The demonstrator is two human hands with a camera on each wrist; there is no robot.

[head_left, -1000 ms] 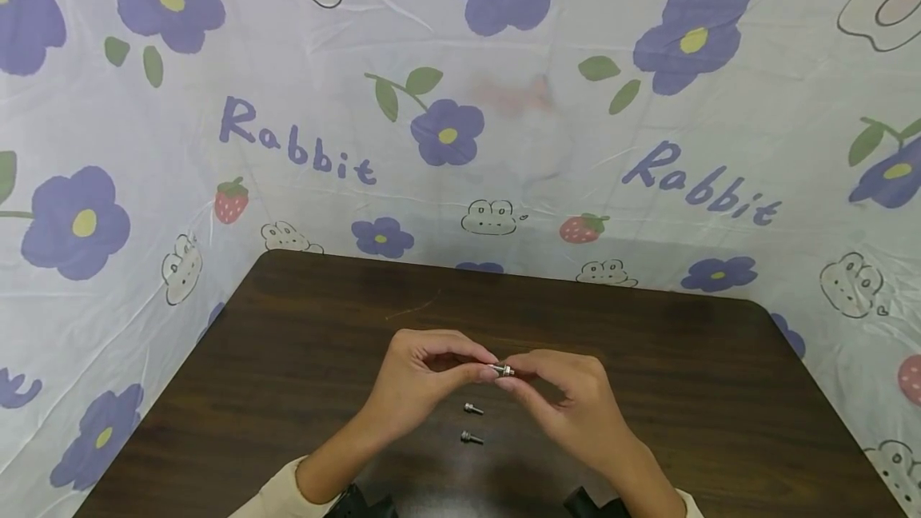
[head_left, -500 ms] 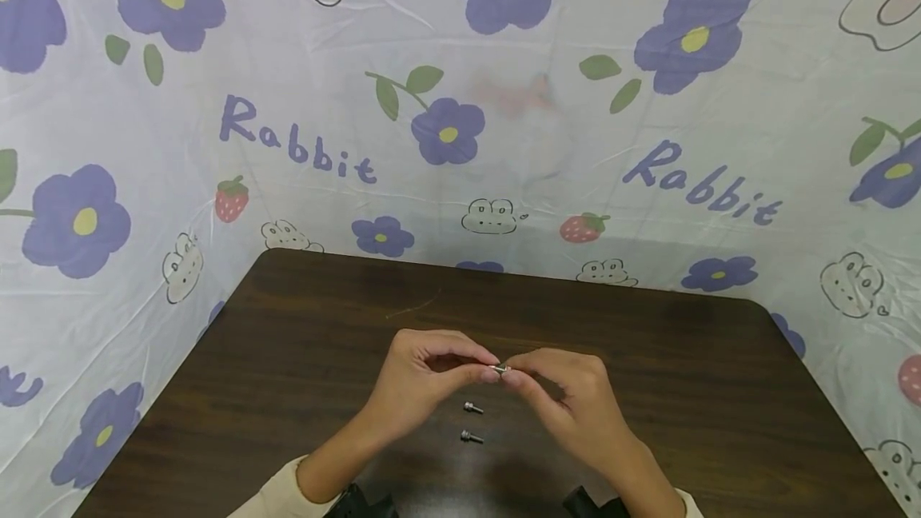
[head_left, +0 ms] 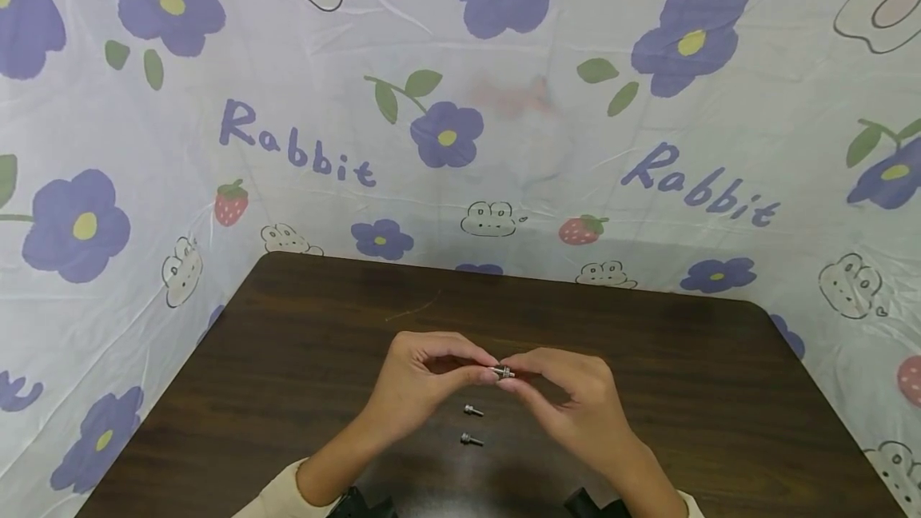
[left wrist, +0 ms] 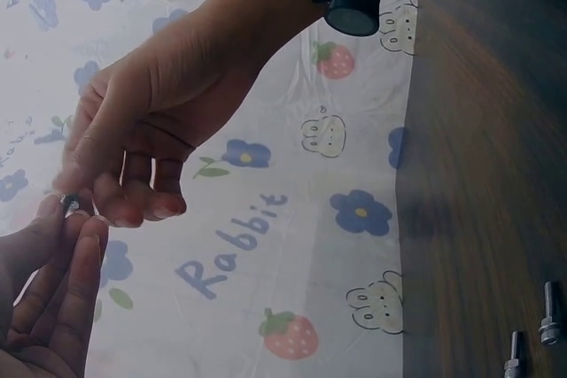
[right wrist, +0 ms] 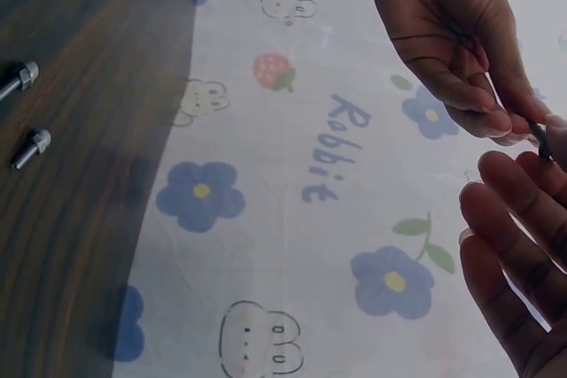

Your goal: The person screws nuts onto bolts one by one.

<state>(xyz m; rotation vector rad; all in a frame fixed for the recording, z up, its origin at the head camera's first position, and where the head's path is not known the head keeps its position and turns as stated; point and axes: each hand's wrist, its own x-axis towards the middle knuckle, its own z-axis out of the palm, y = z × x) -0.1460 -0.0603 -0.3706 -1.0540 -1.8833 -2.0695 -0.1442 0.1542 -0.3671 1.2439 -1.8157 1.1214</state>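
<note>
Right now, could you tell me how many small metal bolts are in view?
3. One bolt is pinched between the left hand and the right hand above the table. Two more lie on it below: the farther bolt and the nearer bolt. None seem hidden.

Left hand (head_left: 420, 378): raised above the tabletop, fingers curled, thumb and forefinger tips pressed together in a pinch at centre frame.
Right hand (head_left: 568, 394): raised opposite, fingers curled, thumb and forefinger meeting the left hand's fingertips.
Fingertips (left wrist: 84, 219): both pairs touch at one spot, seen close in the left wrist view.
Forearms: both angle inward from the lower edge, cream sleeves at the elbows.
Wrists: a dark band on each.
</note>
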